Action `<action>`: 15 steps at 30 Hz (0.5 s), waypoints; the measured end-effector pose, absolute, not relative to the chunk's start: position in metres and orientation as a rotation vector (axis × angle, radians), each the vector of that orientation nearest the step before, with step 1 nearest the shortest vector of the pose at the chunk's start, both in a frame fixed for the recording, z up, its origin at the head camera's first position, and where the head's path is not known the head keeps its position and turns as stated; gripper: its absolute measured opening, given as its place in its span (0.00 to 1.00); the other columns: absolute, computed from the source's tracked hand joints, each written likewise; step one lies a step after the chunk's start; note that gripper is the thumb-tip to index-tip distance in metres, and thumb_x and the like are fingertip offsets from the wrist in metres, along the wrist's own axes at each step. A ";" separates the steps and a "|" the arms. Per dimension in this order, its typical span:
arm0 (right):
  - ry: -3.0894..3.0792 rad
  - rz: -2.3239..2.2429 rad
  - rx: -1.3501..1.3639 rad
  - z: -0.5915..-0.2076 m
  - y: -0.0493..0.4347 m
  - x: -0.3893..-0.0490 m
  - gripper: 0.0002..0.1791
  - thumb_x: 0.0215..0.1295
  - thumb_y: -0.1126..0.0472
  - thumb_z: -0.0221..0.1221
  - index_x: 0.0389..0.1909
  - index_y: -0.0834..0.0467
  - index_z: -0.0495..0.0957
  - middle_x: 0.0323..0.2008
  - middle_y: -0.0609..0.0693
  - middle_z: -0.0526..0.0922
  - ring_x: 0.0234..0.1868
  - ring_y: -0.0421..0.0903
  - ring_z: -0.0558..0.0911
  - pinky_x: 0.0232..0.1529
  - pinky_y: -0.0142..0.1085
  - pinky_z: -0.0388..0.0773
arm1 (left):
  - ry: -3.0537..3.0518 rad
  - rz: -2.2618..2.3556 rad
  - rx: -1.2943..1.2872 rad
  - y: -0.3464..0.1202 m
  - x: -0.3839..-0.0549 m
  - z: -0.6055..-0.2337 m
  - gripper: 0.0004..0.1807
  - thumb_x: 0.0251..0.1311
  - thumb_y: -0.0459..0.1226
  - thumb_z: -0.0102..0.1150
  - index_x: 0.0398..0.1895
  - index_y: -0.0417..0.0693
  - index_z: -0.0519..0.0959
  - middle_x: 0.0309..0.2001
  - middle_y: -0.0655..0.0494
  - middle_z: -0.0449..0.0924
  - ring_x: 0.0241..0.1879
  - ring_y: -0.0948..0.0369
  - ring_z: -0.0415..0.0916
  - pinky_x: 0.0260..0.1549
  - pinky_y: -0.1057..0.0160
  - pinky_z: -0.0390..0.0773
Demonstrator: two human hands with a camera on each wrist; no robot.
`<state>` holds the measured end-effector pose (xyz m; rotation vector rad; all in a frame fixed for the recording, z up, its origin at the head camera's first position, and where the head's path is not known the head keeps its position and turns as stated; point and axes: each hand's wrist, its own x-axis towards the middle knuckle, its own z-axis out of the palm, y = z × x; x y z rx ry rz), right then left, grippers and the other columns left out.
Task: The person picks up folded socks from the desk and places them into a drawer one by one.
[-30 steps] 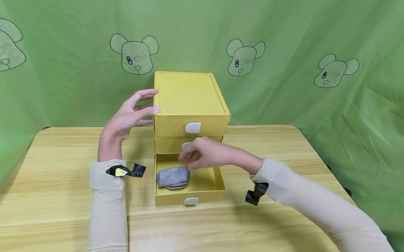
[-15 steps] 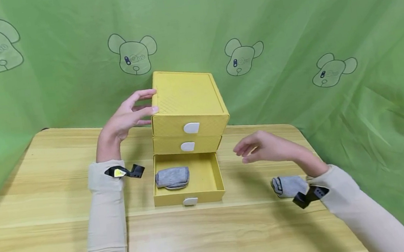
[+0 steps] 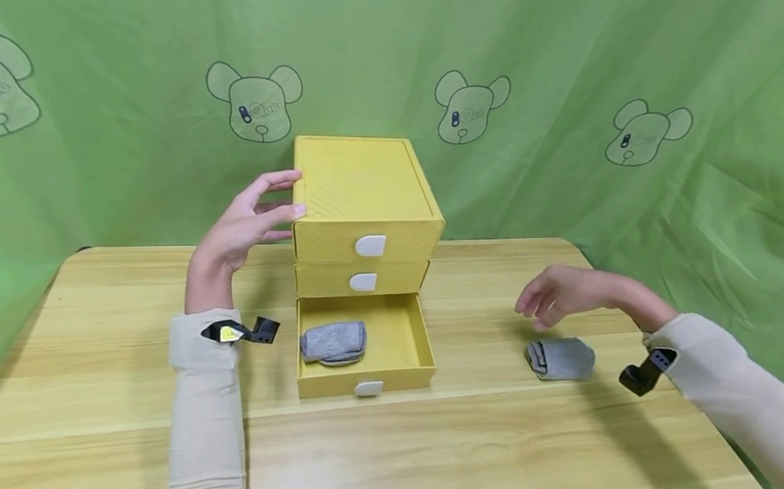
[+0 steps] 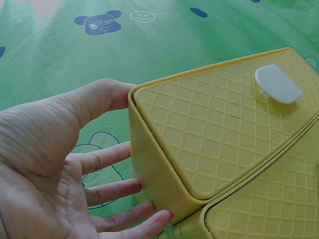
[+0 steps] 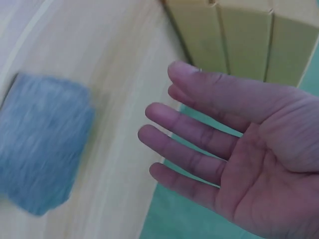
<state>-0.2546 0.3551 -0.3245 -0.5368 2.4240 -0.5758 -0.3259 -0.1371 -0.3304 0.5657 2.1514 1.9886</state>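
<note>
A yellow drawer unit (image 3: 363,179) with white tabs stands at the back of the table, its bottom drawer (image 3: 402,332) pulled out. My left hand (image 3: 237,222) rests against the unit's left side, thumb at the top edge and the other fingers extended along the side wall (image 4: 154,154). Inside that drawer, on the left, lies a folded grey cloth bundle (image 3: 334,343). A second folded grey cloth bundle (image 3: 562,359) lies on the table to the right. Just above and behind it hovers my right hand (image 3: 568,294), holding nothing, its fingers loosely spread in the right wrist view.
The wooden table (image 3: 359,466) extends round the unit. Behind it hangs a green curtain (image 3: 354,39) printed with bear heads. Two upper drawers, the top one (image 3: 340,238) and the middle one (image 3: 326,278), are pushed in above the pulled-out drawer.
My right hand has moved right, from over the bottom drawer to above the second grey bundle, which came into view on the table. The left hand has stayed on the unit.
</note>
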 end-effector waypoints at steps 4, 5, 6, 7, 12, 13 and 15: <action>2.369 -0.566 -0.505 -0.334 0.369 -0.257 0.25 0.59 0.64 0.72 0.55 0.69 0.80 0.49 0.60 0.86 0.53 0.60 0.83 0.50 0.32 0.83 | 2.142 1.997 0.565 -0.137 -0.326 -0.331 0.35 0.68 0.37 0.61 0.76 0.56 0.62 0.77 0.52 0.57 0.73 0.49 0.61 0.67 0.40 0.72; 2.354 -0.567 -0.496 -0.336 0.373 -0.257 0.26 0.58 0.64 0.72 0.56 0.70 0.79 0.50 0.62 0.85 0.54 0.61 0.83 0.51 0.34 0.83 | 2.143 1.996 0.566 -0.137 -0.326 -0.331 0.35 0.68 0.37 0.61 0.76 0.56 0.62 0.77 0.52 0.57 0.73 0.49 0.61 0.67 0.40 0.72; 2.341 -0.566 -0.487 -0.338 0.376 -0.257 0.27 0.58 0.64 0.72 0.56 0.70 0.79 0.51 0.63 0.85 0.54 0.61 0.82 0.52 0.34 0.83 | 2.143 1.997 0.566 -0.137 -0.326 -0.331 0.35 0.68 0.37 0.61 0.76 0.56 0.62 0.77 0.52 0.57 0.73 0.49 0.62 0.67 0.41 0.72; 2.325 -0.569 -0.484 -0.341 0.379 -0.257 0.27 0.57 0.65 0.72 0.57 0.70 0.78 0.53 0.64 0.84 0.55 0.61 0.82 0.52 0.35 0.83 | 2.143 1.998 0.565 -0.137 -0.326 -0.331 0.35 0.68 0.37 0.61 0.76 0.56 0.62 0.77 0.52 0.57 0.73 0.49 0.62 0.67 0.41 0.73; 2.251 -0.627 -0.441 -0.353 0.392 -0.257 0.29 0.55 0.68 0.72 0.58 0.73 0.77 0.53 0.67 0.84 0.55 0.61 0.82 0.52 0.34 0.84 | 2.141 2.000 0.563 -0.136 -0.326 -0.330 0.35 0.68 0.37 0.61 0.77 0.55 0.62 0.77 0.52 0.57 0.73 0.49 0.62 0.66 0.42 0.73; 2.237 -0.636 -0.435 -0.355 0.394 -0.257 0.29 0.55 0.69 0.72 0.58 0.73 0.76 0.52 0.67 0.84 0.54 0.60 0.83 0.51 0.34 0.84 | 2.143 1.997 0.564 -0.136 -0.326 -0.330 0.35 0.68 0.37 0.61 0.77 0.55 0.62 0.77 0.51 0.56 0.73 0.49 0.61 0.66 0.42 0.73; 2.215 -0.649 -0.430 -0.359 0.397 -0.256 0.30 0.53 0.71 0.71 0.58 0.73 0.77 0.51 0.66 0.85 0.53 0.58 0.83 0.51 0.35 0.84 | 2.145 1.993 0.565 -0.136 -0.327 -0.331 0.35 0.68 0.37 0.61 0.77 0.55 0.62 0.77 0.51 0.56 0.73 0.49 0.61 0.67 0.42 0.73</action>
